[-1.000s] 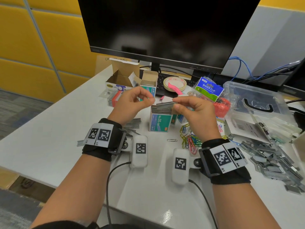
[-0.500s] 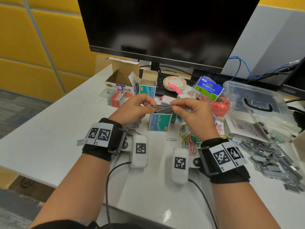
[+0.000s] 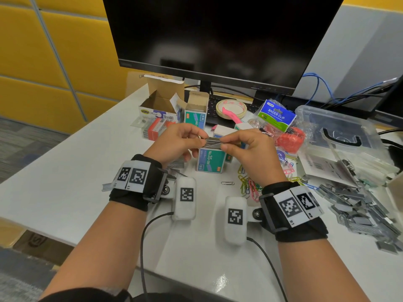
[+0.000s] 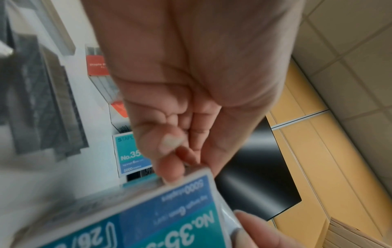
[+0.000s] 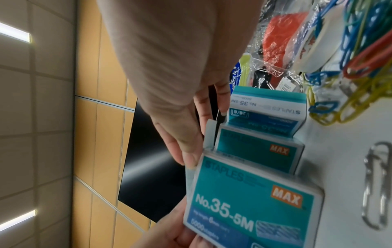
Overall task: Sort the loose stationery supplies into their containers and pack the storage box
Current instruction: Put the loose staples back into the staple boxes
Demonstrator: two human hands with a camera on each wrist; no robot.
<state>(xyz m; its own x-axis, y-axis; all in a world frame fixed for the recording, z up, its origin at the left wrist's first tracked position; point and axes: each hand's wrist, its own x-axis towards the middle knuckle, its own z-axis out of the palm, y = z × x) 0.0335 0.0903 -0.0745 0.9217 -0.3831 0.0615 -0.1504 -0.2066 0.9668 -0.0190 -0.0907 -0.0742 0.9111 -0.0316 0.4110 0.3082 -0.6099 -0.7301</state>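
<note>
Two hands, your left hand [image 3: 174, 141] and right hand [image 3: 248, 149], pinched one staple strip [image 3: 214, 142] above the staple box [image 3: 210, 160]; uneven pressure could snap it.

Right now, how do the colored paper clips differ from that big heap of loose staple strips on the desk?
The paper clips are bright yellow, pink and blue wire loops; the staple strips are flat grey metal bars. The paper clips make a small bunch by the right hand; the staple strips spread wider toward the desk's right edge. Both lie loose, unsorted.
</note>
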